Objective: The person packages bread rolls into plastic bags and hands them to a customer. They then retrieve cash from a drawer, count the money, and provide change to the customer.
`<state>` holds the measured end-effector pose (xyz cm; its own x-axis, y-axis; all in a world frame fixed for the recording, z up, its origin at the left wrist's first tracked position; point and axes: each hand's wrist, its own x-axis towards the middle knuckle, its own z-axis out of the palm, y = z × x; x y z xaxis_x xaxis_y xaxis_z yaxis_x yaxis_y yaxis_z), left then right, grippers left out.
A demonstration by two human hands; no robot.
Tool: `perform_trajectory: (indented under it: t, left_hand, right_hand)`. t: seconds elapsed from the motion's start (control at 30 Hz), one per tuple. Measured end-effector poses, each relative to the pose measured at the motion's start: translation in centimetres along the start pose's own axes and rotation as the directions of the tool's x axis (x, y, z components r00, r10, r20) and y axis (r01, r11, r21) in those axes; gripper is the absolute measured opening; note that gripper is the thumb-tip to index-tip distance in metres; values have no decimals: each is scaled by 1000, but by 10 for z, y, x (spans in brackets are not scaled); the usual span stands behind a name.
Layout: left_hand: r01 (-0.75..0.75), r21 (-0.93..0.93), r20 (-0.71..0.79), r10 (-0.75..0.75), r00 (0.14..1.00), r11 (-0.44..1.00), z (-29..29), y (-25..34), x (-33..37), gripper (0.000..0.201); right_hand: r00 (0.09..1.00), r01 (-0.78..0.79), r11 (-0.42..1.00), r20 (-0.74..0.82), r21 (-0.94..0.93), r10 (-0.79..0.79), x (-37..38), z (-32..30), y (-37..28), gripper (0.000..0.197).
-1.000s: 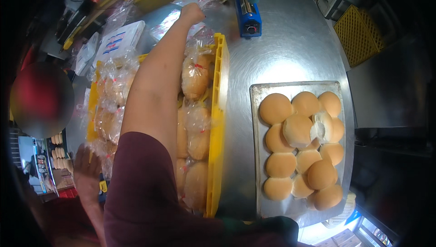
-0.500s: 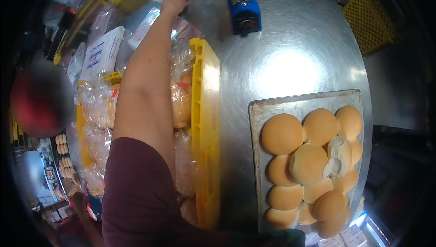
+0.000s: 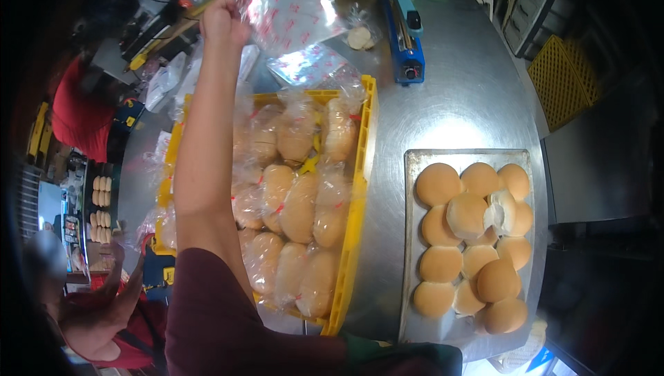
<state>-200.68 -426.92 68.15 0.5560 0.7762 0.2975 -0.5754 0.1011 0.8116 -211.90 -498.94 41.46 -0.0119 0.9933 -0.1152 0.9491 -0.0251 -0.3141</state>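
Observation:
My left hand (image 3: 225,22) is raised at the far left and closed on the edge of a clear plastic bag (image 3: 290,16) with red print. The bag hangs flat from it, to the right of my fingers. Just below, a pile of similar shiny printed bags (image 3: 308,65) lies on the steel table. Under my forearm, a yellow crate (image 3: 353,237) holds several bread buns (image 3: 297,208) packed in clear bags with red ties. My right hand is out of view.
A metal baking tray (image 3: 409,237) of round buns (image 3: 441,264) stands at right, one bun torn. A blue bag sealer (image 3: 408,51) sits at the back, beside a small bag with pale pieces (image 3: 360,38). People in red (image 3: 83,113) work at left. A yellow basket (image 3: 560,78) is beyond the table.
My left hand has lifted a printed plastic bag and moved left with it. The view has shifted, so more of the crate and its bagged buns shows.

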Motion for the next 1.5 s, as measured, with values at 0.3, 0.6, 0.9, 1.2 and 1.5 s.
perform_trajectory:
  t: [0.3, 0.6, 0.9, 1.2, 1.5]
  left_hand:
    - [-109, -188, -17, 108, 994, 976, 40, 68, -128, 33]
    - [65, -354, 134, -19, 991, 933, 60, 77, -187, 30]
    - [313, 205, 112, -340, 934, 927, 159, -25, -234, 30]
    - [-100, 7, 29, 100, 995, 995, 251, -137, -147, 26]
    - [-340, 883, 187, 422, 887, 324, 101, -154, -81, 20]
  right_hand:
    - [998, 62, 997, 23, 40, -63, -12, -3, -38, 62]
    - [997, 74, 953, -52, 295, -61, -29, -22, -62, 62]
    - [960, 187, 982, 213, -4, -182, -24, -40, -47, 65]
    - [974, 217, 818, 168, -533, -150, -33, 24, -63, 64]
    - [995, 100, 985, 29, -143, -96, -25, -4, -26, 64]
